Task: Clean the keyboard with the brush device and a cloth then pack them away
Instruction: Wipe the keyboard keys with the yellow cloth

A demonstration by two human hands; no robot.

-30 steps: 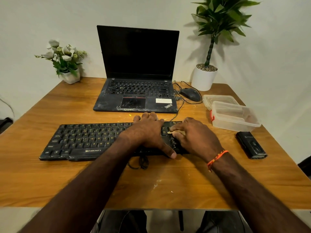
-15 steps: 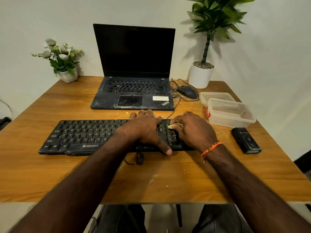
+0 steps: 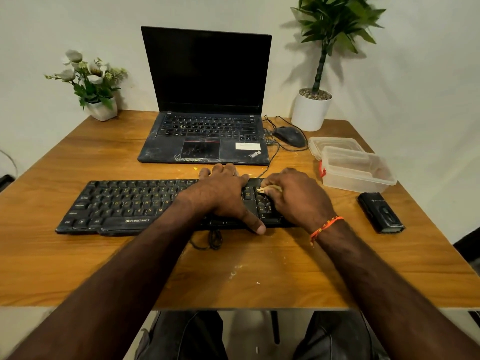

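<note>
The left hand lies flat, fingers straight, steadying the keyboard; the right hand pinches the cloth over the number pad (mostly hidden). Hard rubbing could snag and pop a keycap.

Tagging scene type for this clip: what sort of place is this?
Likely a home or small-office desk: an open laptop with mouse, an external keyboard on a wooden table, potted plant against a plain wall.

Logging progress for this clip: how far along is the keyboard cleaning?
Brush device lies beside the keyboard, so brushing may be done. In hand: right hand rubs a small cloth over the right-end keys; left hand steadies. Left: packing into the open container.
</note>
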